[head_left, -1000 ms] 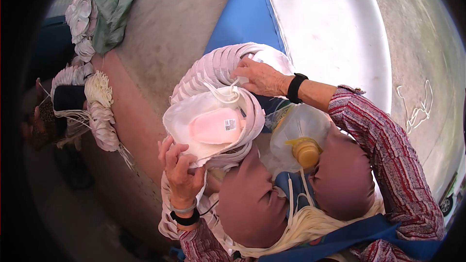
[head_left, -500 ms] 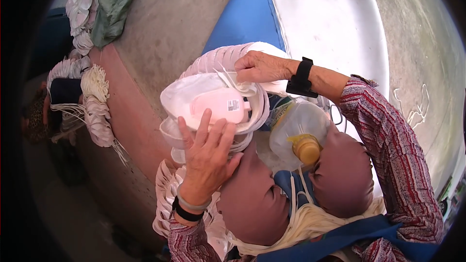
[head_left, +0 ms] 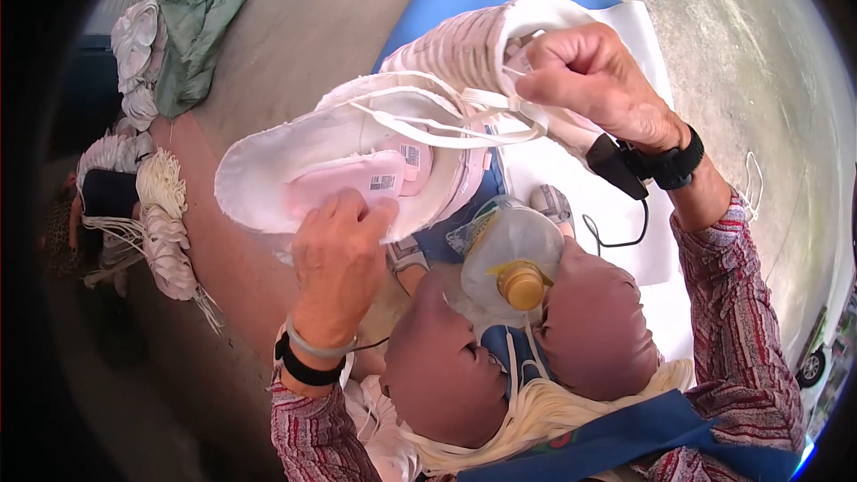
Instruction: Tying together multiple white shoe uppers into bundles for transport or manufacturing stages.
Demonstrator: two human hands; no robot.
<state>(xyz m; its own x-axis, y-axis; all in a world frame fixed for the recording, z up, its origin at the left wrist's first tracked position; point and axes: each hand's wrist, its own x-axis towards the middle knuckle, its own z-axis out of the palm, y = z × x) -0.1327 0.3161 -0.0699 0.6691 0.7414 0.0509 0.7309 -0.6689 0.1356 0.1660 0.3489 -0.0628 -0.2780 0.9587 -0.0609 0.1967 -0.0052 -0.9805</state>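
Note:
A white and pale pink shoe upper (head_left: 245,174) lies in front of me, its raw edge curving to the left. Two pink tongues (head_left: 335,183) with small printed labels show inside this upper. My left hand (head_left: 335,259) is closed on the near edge by one tongue; its fingertips are partly hidden. White shoelaces (head_left: 446,136) loop loosely over the right part of the upper. My right hand (head_left: 598,89) is raised at the right, fingers pinched on a lace. Behind it stands a ribbed, nested stack of uppers (head_left: 446,45).
A clear plastic jug (head_left: 500,254) with a yellow cap stands between my knees. Cream laces (head_left: 553,415) lie across my lap. Blue and white sheets (head_left: 428,13) cover the floor ahead. Bundled uppers (head_left: 170,250) and a green cloth (head_left: 205,36) are at left.
The upper has moved left and tilted, showing a second label. My left hand has curled from spread fingers onto its edge. My right hand has moved right, and the laces are drawn out.

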